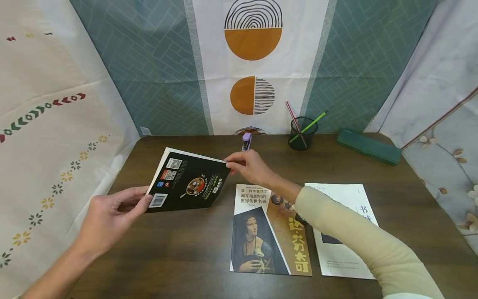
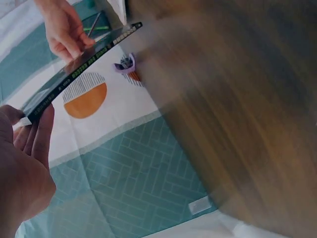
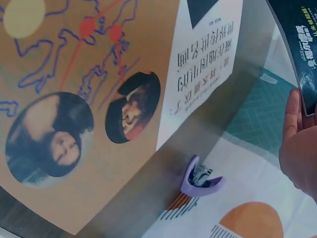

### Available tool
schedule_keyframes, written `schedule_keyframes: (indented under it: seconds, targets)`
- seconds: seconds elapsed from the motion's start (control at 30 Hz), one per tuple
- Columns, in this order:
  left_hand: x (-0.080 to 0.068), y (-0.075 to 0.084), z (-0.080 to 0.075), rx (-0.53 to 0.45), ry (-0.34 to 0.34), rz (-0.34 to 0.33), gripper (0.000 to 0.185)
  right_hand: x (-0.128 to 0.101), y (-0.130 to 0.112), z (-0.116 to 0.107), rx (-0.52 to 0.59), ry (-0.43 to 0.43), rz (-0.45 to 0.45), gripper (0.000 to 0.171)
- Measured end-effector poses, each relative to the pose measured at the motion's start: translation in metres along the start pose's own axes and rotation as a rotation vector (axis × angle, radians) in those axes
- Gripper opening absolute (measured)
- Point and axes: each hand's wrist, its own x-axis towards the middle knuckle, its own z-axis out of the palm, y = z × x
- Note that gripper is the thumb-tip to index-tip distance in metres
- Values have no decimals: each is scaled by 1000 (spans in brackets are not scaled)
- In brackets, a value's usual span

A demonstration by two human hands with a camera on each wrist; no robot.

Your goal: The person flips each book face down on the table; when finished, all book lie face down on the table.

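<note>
A thin book with a black back cover (image 1: 196, 180) is held tilted above the left part of the table. My left hand (image 1: 115, 216) pinches its lower left corner, by the barcode, between thumb and fingers. At its upper right corner, my right hand (image 1: 248, 166) grips the edge with thumb and fingertips. In the left wrist view the book's spine (image 2: 84, 69) faces the camera. Below the right forearm lies a book with a painted portrait on its cover (image 1: 261, 241). Beside it is a white book (image 1: 347, 253), partly hidden by the sleeve.
A purple stapler-like item (image 1: 246, 141) stands at the table's back edge. Right of it is a black mesh pen cup (image 1: 298, 141) with two pencils. A dark green case (image 1: 369, 146) lies at the back right. Patterned cloth hangs behind the brown table (image 1: 179, 257).
</note>
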Motion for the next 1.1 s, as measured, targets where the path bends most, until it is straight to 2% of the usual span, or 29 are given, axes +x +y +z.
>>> schedule_keyframes:
  seconds: [0.13, 0.23, 0.37, 0.47, 0.73, 0.83, 0.97, 1.1]
  targets:
    - [-5, -1, 1, -11, 5, -124, 27, 4, -3, -3, 3, 34, -17, 17]
    - [-8, -5, 3, 23, -5, -185, 23, 6, -5, -6, 14, 50, -17, 17]
    - [-12, -11, 7, 70, -33, -238, 19, 10, -6, -8, 18, 70, 7, 16]
    - [-14, -12, 8, 57, -87, -327, 18, 15, -9, -8, 19, 84, 32, 16]
    - [-21, -23, 16, -130, -290, -619, 35, 27, -15, -7, 21, 89, 61, 15]
    - [-24, -28, 22, -260, -351, -720, 38, 29, -15, -6, 17, 87, 85, 14]
    - [-28, -33, 29, -431, -419, -791, 38, 31, -15, -3, 31, 76, 130, 15]
    - [-31, -37, 34, -533, -491, -802, 37, 35, -14, -1, 43, 53, 194, 15]
